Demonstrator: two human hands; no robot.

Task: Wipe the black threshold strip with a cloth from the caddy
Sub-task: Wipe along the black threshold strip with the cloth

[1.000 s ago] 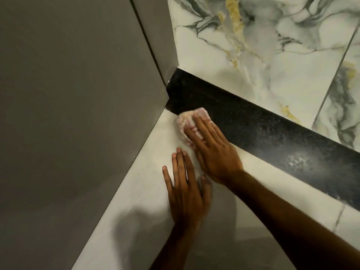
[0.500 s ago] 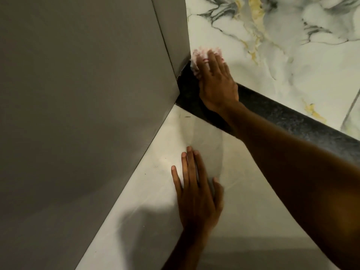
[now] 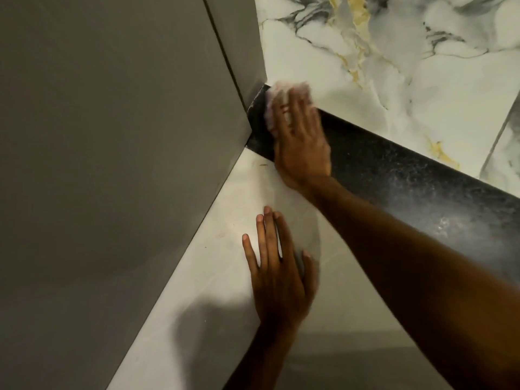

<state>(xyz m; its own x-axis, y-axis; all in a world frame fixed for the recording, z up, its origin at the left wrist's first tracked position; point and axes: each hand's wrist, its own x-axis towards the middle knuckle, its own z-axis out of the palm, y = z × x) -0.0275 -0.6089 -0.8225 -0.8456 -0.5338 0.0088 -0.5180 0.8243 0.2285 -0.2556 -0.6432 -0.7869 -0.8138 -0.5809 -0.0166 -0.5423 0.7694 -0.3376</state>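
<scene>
The black threshold strip (image 3: 394, 175) runs diagonally from the wall corner at upper centre down to the right edge, with pale dust on its right part. My right hand (image 3: 301, 139) lies flat on the strip's left end, pressing a pale pinkish cloth (image 3: 277, 92) that peeks out above and left of my fingers, blurred by motion. My left hand (image 3: 277, 273) rests flat, fingers spread, on the light floor tile below the strip, holding nothing. The caddy is out of view.
A grey wall or door panel (image 3: 112, 164) fills the left side and meets the strip at the corner. Marble-patterned tiles (image 3: 408, 66) with grey and yellow veins lie beyond the strip. A plain light tile (image 3: 213, 291) is under my left hand.
My right hand slid the cloth from the near edge of the strip up into the corner by the wall, then slightly back along the strip. My left hand stayed planted on the tile.
</scene>
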